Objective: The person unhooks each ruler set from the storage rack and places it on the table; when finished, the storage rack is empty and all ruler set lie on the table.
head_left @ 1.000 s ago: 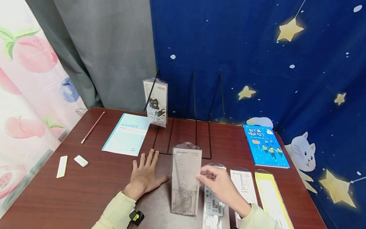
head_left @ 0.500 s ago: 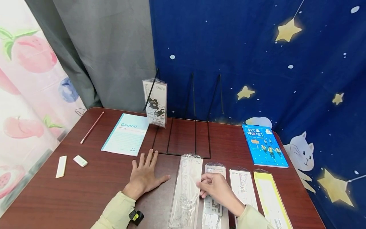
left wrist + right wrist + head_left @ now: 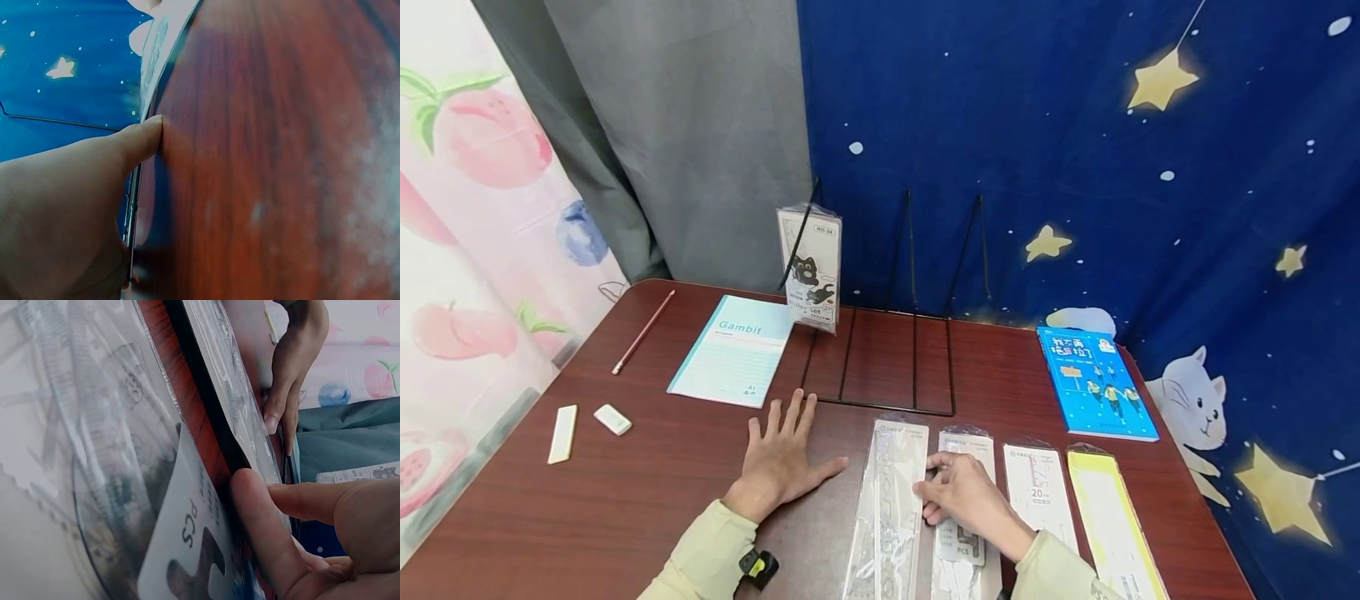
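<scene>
My right hand [image 3: 962,500] pinches the right edge of a clear ruler pack [image 3: 887,500], which lies low over the table in front of me. In the right wrist view, a dark gap shows under the edge of that pack [image 3: 234,400]. A second ruler pack marked PCS [image 3: 958,550] lies partly under my right hand. My left hand [image 3: 782,462] rests on the table with its fingers spread, left of the held pack. In the left wrist view, its thumb [image 3: 140,140] touches the wood.
A black wire rack [image 3: 952,367] stands at the back, a cat-print ruler set [image 3: 812,267] hanging on it. Two more packs, one marked 20 [image 3: 1037,492] and one yellow-edged [image 3: 1112,517], lie right. A blue book [image 3: 1097,383], a notebook [image 3: 733,354], a pencil [image 3: 643,333] and erasers [image 3: 612,419] lie around.
The ruler pack in my right hand has tipped down from nearly upright to almost flat, its clear ruler side now facing up. My left hand has stayed put.
</scene>
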Available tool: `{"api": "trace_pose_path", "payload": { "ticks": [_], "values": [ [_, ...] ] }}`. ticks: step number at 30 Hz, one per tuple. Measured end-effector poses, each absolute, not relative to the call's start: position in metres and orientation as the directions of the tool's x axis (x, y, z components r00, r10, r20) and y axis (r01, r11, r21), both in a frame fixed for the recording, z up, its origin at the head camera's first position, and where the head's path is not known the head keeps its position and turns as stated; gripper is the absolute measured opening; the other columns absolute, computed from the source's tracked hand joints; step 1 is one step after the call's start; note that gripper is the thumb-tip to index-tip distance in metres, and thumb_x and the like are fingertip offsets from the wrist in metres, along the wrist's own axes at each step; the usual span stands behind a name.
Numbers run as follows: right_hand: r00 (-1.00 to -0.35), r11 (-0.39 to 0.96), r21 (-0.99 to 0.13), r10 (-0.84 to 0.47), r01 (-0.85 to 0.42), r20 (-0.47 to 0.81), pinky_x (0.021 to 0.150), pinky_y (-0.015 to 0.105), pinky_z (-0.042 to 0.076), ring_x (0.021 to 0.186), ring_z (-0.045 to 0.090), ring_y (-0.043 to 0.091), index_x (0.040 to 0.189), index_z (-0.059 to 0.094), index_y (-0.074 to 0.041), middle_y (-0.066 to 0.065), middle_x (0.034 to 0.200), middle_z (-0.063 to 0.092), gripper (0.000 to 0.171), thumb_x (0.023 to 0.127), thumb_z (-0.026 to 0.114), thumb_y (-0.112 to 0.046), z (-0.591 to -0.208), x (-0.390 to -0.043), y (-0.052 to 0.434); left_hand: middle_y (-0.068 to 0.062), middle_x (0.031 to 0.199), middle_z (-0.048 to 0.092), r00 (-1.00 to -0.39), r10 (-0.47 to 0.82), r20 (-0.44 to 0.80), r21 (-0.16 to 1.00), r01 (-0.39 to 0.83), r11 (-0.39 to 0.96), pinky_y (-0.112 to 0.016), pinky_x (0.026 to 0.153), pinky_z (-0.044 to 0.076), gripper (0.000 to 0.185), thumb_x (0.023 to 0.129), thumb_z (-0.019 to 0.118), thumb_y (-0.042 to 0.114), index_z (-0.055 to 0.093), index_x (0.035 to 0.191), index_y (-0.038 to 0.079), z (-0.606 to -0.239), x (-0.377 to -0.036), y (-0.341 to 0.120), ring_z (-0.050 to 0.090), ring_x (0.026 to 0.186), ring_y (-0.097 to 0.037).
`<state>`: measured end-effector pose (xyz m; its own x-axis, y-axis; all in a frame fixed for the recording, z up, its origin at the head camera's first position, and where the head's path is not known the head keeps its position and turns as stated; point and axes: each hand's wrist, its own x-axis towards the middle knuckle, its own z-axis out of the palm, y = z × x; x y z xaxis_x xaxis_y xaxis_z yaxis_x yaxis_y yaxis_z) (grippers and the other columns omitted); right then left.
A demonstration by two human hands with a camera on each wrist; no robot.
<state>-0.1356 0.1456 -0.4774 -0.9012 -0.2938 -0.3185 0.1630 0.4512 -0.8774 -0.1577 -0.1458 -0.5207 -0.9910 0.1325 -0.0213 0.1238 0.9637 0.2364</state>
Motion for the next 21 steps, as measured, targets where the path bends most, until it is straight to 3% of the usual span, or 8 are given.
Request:
{"api": "trace_pose_path", "payload": {
  "ticks": [11,15,18,21],
  "values": [
    [-0.900,0.502,-0.845,-0.261,0.183,-0.350,0.058,0.033,0.062,0.056,0.071,0.013,0.135,0.055,0.018,0.006,0.071,0.073,0.054,0.091,0.075,-0.007,-0.471,-0.134,0.145,-0.018,0.172,0.025,-0.989,0.137,-0.048,0.239,0.122,0.963,-0.073,0.116,0.025,0.112,0.085,0.059,0.080,0.026,0.165,0.008,-0.508,-0.155,-0.144,0.026,0.155,-0.050],
    [-0.913,0.519,-0.839,-0.244,0.163,-0.328,0.058,0.033,0.062,0.058,0.071,0.015,0.133,0.059,0.015,0.009,0.074,0.075,0.049,0.092,0.075,-0.006,-0.459,-0.139,0.149,-0.018,0.172,0.024,-0.987,0.135,-0.084,0.261,0.109,0.959,-0.074,0.117,0.023,0.110,0.086,0.061,0.076,0.025,0.165,0.007,-0.499,-0.154,-0.142,0.025,0.155,-0.050],
    [-0.942,0.591,-0.802,-0.219,0.079,-0.255,0.057,0.032,0.060,0.063,0.071,0.018,0.126,0.069,0.003,0.009,0.081,0.077,0.036,0.093,0.075,-0.009,-0.446,-0.159,0.158,-0.018,0.172,0.024,-0.986,0.136,-0.093,0.268,0.107,0.957,-0.073,0.117,0.023,0.109,0.087,0.060,0.076,0.025,0.165,0.007,-0.495,-0.153,-0.142,0.025,0.155,-0.050],
    [-0.958,0.695,-0.711,-0.262,-0.106,-0.114,0.067,0.036,0.061,0.081,0.074,0.023,0.124,0.073,-0.006,0.010,0.100,0.079,0.033,0.094,0.076,-0.018,-0.440,-0.196,0.175,-0.018,0.171,0.025,-0.987,0.136,-0.085,0.264,0.109,0.958,-0.073,0.116,0.023,0.110,0.087,0.060,0.076,0.026,0.165,0.007,-0.495,-0.152,-0.142,0.026,0.155,-0.050]
  ]
}}
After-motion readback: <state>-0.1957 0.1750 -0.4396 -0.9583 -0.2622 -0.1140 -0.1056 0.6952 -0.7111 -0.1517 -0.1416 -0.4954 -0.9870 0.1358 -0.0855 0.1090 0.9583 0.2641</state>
